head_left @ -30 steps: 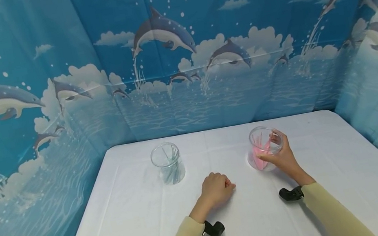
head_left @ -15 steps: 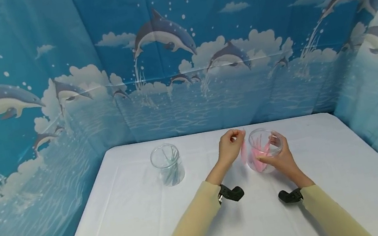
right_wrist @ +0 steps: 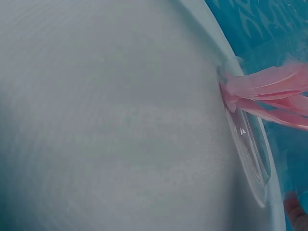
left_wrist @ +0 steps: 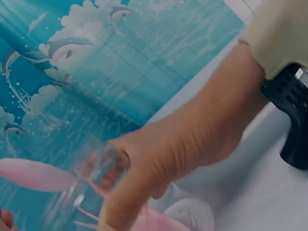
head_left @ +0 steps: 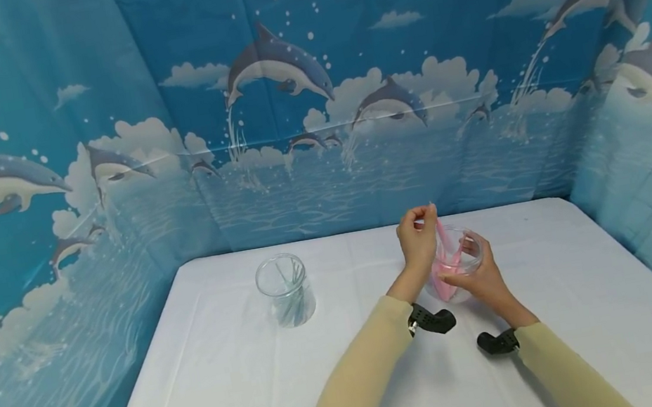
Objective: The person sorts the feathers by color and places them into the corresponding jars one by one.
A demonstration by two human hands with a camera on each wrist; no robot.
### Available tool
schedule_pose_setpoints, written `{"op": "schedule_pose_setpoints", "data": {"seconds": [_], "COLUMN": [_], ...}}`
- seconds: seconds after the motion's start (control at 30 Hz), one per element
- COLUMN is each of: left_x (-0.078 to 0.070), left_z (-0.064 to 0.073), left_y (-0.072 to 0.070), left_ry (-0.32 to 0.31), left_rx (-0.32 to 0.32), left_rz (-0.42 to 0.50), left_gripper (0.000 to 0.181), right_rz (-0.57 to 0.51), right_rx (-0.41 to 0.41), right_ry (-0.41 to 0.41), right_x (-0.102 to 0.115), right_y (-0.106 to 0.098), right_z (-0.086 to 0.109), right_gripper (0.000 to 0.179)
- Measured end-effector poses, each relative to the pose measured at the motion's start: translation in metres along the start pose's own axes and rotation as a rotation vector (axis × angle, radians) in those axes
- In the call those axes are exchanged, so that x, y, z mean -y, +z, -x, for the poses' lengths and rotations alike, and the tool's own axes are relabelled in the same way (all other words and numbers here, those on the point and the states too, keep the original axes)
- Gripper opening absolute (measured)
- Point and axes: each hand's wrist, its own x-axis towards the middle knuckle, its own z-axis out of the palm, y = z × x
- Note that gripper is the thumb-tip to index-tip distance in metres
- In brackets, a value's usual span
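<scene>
My left hand [head_left: 418, 238] is raised over the left side of the right-hand glass jar [head_left: 456, 225], its fingertips pinching the top of a pink feather [head_left: 443, 236]. The lower end of that feather overlaps the jar mouth. In the left wrist view the feather [left_wrist: 36, 175] shows as a broad pale-pink blade pointing at the glass. My right hand [head_left: 483, 276] grips the jar from its right side near the rim, thumb in front and fingers behind. Inside stand more pink feathers [right_wrist: 267, 86], bunched toward one side of the jar, as the right wrist view shows.
A second glass jar [head_left: 264, 295] stands to the left on the white tablecloth [head_left: 234, 389], with several slender grey-green pieces [head_left: 296, 300] leaning in it. A blue dolphin-print curtain [head_left: 299, 193] hangs behind the table's back edge. Both wrists wear black camera mounts [head_left: 434, 319].
My left hand has risen from the table's middle, come right with a pink feather hanging from its fingers, and moved over the right jar. My right hand has kept its hold on the jar.
</scene>
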Motion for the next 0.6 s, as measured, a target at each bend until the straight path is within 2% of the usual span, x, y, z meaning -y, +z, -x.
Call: {"op": "schedule_pose_setpoints", "data": {"seconds": [0.1,0.17,0.3,0.43,0.6], "left_x": [0.004,0.008,0.019,0.03,0.044], "left_z": [0.007,0.01,0.014,0.016,0.022], "left_y": [-0.003,-0.009,-0.022,-0.038,-0.062], "left_ry": [-0.004,-0.007,-0.02,-0.069,-0.13], "left_rx": [0.023,0.019,-0.032,-0.075,-0.048], "left_rz": [-0.092,-0.114,-0.098,-0.081,-0.084], "left_gripper": [0.022,0.022,0.022,0.022,0.022], "right_rz": [-0.001,-0.002,0.004,0.02,0.019], "right_rx": [-0.006,-0.008,-0.018,-0.016,0.006], "right_ry": [0.007,0.015,0.023,0.018,0.019], "right_x": [-0.007,-0.015,-0.03,-0.035,-0.036], "right_y": [-0.001,-0.001,0.0,0.0,-0.001], "right_z": [-0.002,-0.004,-0.009,-0.011,-0.012], "right_gripper": [0.1,0.101,0.103,0.103,0.103]}}
